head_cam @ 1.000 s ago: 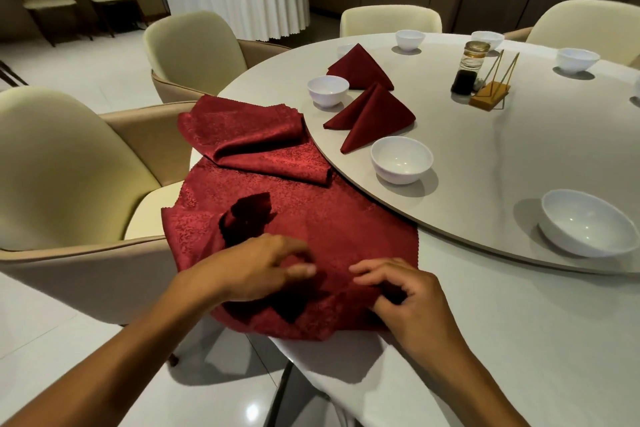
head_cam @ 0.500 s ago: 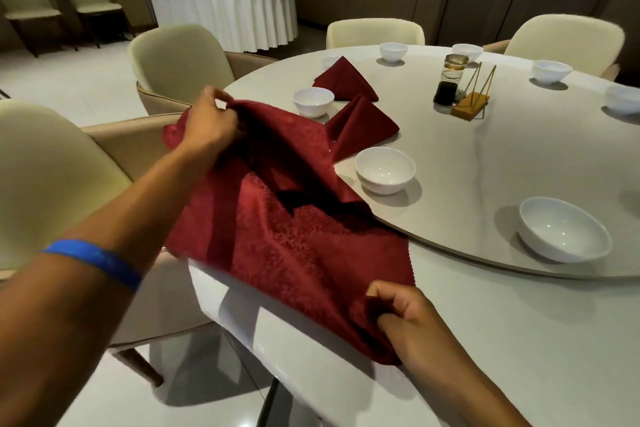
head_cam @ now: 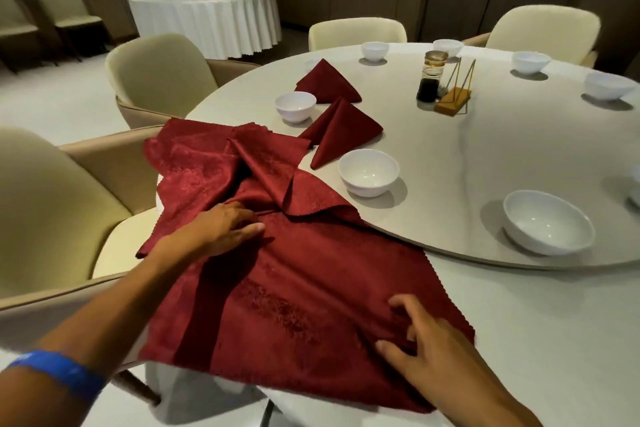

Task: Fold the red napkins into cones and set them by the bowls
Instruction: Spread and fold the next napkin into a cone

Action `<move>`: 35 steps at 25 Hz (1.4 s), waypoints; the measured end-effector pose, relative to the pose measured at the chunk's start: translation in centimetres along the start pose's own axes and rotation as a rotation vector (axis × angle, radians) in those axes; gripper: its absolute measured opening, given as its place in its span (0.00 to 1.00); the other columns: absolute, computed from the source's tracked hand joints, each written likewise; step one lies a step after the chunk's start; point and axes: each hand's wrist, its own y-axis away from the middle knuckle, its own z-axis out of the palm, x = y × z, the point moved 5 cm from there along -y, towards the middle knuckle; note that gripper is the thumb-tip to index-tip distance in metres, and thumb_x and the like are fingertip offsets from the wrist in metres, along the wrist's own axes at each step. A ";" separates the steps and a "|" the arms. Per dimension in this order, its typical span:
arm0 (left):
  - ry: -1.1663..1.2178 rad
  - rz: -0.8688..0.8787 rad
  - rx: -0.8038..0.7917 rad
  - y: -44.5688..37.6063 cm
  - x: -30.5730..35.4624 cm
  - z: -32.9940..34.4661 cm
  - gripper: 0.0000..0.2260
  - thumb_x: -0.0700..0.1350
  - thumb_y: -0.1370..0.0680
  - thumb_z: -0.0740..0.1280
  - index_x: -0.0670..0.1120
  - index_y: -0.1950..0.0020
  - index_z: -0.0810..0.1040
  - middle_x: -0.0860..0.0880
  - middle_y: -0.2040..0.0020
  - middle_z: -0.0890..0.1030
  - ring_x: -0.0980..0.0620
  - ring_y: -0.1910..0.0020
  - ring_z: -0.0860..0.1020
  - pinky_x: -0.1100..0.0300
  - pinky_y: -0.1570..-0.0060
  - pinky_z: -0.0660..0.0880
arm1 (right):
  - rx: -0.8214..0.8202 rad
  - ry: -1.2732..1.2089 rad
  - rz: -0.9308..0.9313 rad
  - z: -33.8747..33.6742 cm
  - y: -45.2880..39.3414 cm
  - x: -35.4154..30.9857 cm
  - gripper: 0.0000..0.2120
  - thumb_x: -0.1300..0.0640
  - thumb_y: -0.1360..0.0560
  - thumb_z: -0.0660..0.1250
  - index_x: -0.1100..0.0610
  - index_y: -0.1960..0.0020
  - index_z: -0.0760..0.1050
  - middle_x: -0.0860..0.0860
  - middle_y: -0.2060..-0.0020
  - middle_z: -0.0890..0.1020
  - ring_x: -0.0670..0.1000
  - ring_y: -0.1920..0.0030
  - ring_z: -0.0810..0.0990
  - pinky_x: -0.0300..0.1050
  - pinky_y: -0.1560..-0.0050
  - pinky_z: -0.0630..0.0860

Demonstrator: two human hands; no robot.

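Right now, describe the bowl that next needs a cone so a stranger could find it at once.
Start at the raised round turntable on the big table. Along its near edge stand two white bowls: one bowl sits beside a folded red cone. The bowl you want is to its right, nearest the camera, with bare tabletop around it and no cone.

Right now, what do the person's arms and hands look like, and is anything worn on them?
Both forearms are bare, without sleeves. The left hand has a blue wristband on its arm. The right hand shows no ring, watch or glove.
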 end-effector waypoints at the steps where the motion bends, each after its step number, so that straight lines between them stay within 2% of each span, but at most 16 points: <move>1: -0.015 -0.057 0.003 -0.6 -1.3 0.4 0.27 0.69 0.23 0.54 0.54 0.34 0.76 0.50 0.34 0.74 0.47 0.33 0.72 0.46 0.35 0.68 | -0.002 0.000 0.025 -1.0 0.8 1.6 0.27 0.30 0.33 0.64 0.31 0.38 0.57 0.42 0.59 0.77 0.40 0.53 0.77 0.36 0.53 0.73; 3: -0.044 -0.167 0.013 -1.7 -2.7 1.3 0.22 0.63 0.20 0.56 0.55 0.30 0.72 0.51 0.29 0.70 0.48 0.29 0.67 0.41 0.31 0.60 | -0.042 0.000 0.064 -2.9 2.7 4.6 0.27 0.29 0.35 0.65 0.28 0.39 0.59 0.41 0.59 0.77 0.37 0.53 0.76 0.31 0.54 0.71; 5: -0.050 -0.245 0.074 -1.9 -2.5 1.1 0.21 0.58 0.18 0.56 0.49 0.31 0.73 0.47 0.29 0.71 0.44 0.31 0.69 0.39 0.33 0.61 | -0.027 0.125 0.100 -4.7 5.1 7.0 0.24 0.29 0.34 0.64 0.30 0.40 0.63 0.37 0.61 0.76 0.37 0.54 0.76 0.29 0.59 0.69; 7: -0.009 -0.265 0.365 -0.9 -0.6 -0.4 0.21 0.53 0.23 0.57 0.41 0.40 0.80 0.39 0.39 0.78 0.36 0.42 0.76 0.39 0.44 0.72 | 0.142 0.330 0.061 -6.3 6.5 8.5 0.16 0.34 0.30 0.66 0.36 0.45 0.70 0.35 0.63 0.76 0.40 0.56 0.77 0.30 0.63 0.66; 9: 0.057 -0.120 0.610 1.5 4.7 -1.0 0.19 0.49 0.28 0.58 0.40 0.49 0.82 0.39 0.50 0.81 0.35 0.54 0.78 0.43 0.56 0.75 | 0.296 0.268 0.025 -7.6 7.0 9.1 0.10 0.40 0.28 0.68 0.39 0.48 0.75 0.33 0.56 0.77 0.42 0.53 0.76 0.37 0.58 0.71; 10: 0.083 0.076 0.602 2.7 9.2 -0.6 0.18 0.50 0.27 0.58 0.42 0.49 0.82 0.42 0.52 0.81 0.37 0.56 0.79 0.46 0.58 0.76 | 0.312 0.247 0.042 -7.9 6.6 9.8 0.11 0.42 0.26 0.67 0.40 0.44 0.75 0.34 0.50 0.78 0.44 0.49 0.76 0.42 0.52 0.73; 12: 0.059 0.532 0.426 4.1 18.3 1.5 0.16 0.52 0.24 0.58 0.48 0.46 0.81 0.49 0.49 0.82 0.46 0.53 0.79 0.52 0.55 0.77 | 0.305 0.265 0.193 -7.9 5.6 11.8 0.20 0.47 0.22 0.64 0.47 0.31 0.70 0.43 0.38 0.77 0.50 0.40 0.75 0.46 0.41 0.72; 13: 0.046 0.649 0.331 3.9 21.6 2.4 0.15 0.54 0.23 0.59 0.51 0.43 0.80 0.52 0.45 0.81 0.50 0.49 0.78 0.53 0.51 0.77 | 0.334 0.245 0.270 -8.1 5.1 12.7 0.23 0.50 0.22 0.63 0.50 0.28 0.67 0.47 0.34 0.75 0.52 0.38 0.74 0.47 0.39 0.71; 16: 0.146 0.505 0.200 -0.2 25.6 2.0 0.22 0.59 0.20 0.62 0.51 0.29 0.72 0.49 0.27 0.70 0.50 0.30 0.68 0.55 0.32 0.66 | 0.446 0.123 0.257 -9.0 2.9 13.3 0.23 0.52 0.20 0.59 0.54 0.26 0.63 0.50 0.30 0.70 0.54 0.32 0.70 0.47 0.36 0.68; 18: 0.060 0.434 0.128 -2.3 26.4 2.8 0.30 0.63 0.22 0.62 0.50 0.24 0.65 0.47 0.22 0.61 0.49 0.24 0.59 0.53 0.26 0.57 | 0.515 0.045 0.222 -10.2 1.3 13.7 0.21 0.50 0.18 0.55 0.55 0.27 0.64 0.50 0.28 0.68 0.54 0.30 0.67 0.49 0.33 0.67; 21: -0.013 0.403 0.127 -2.0 27.1 4.6 0.40 0.70 0.27 0.62 0.50 0.22 0.59 0.47 0.20 0.56 0.47 0.22 0.54 0.49 0.24 0.53 | 0.535 0.115 0.246 -11.4 -0.3 15.6 0.20 0.50 0.17 0.51 0.57 0.29 0.66 0.55 0.30 0.71 0.58 0.30 0.67 0.53 0.33 0.67; 23: -0.035 0.380 0.171 -1.6 27.5 5.6 0.43 0.73 0.28 0.61 0.50 0.21 0.56 0.48 0.20 0.54 0.47 0.21 0.52 0.49 0.24 0.50 | 0.457 0.274 0.303 -10.8 -0.5 17.7 0.24 0.49 0.16 0.49 0.57 0.24 0.60 0.55 0.25 0.64 0.57 0.25 0.61 0.56 0.27 0.61; 27: 0.005 0.400 0.210 -1.8 28.4 5.8 0.41 0.72 0.27 0.59 0.52 0.20 0.54 0.50 0.19 0.52 0.49 0.21 0.49 0.50 0.24 0.46 | 0.417 0.265 0.358 -11.1 -0.5 19.8 0.27 0.46 0.17 0.48 0.55 0.21 0.54 0.53 0.22 0.57 0.55 0.23 0.57 0.56 0.25 0.58; 31: 0.035 0.427 0.180 -1.7 29.3 6.2 0.38 0.69 0.24 0.59 0.53 0.20 0.52 0.50 0.19 0.50 0.50 0.21 0.47 0.52 0.24 0.44 | 0.378 0.180 0.380 -12.1 0.4 18.5 0.31 0.47 0.18 0.57 0.53 0.20 0.49 0.50 0.21 0.51 0.52 0.23 0.56 0.50 0.25 0.58; 33: 0.022 0.441 0.169 -1.7 29.5 6.4 0.38 0.68 0.23 0.58 0.53 0.20 0.50 0.50 0.19 0.49 0.50 0.21 0.46 0.53 0.24 0.43 | 0.466 0.169 0.227 -11.5 2.5 16.1 0.31 0.45 0.20 0.60 0.49 0.21 0.53 0.45 0.22 0.56 0.46 0.24 0.58 0.45 0.26 0.58; 35: 0.006 0.461 0.173 -2.0 29.6 6.4 0.38 0.68 0.23 0.58 0.52 0.20 0.50 0.49 0.19 0.49 0.49 0.21 0.46 0.53 0.24 0.44 | 0.297 0.116 -0.023 -8.5 5.6 13.3 0.28 0.39 0.21 0.59 0.39 0.23 0.57 0.33 0.26 0.57 0.34 0.27 0.56 0.34 0.28 0.55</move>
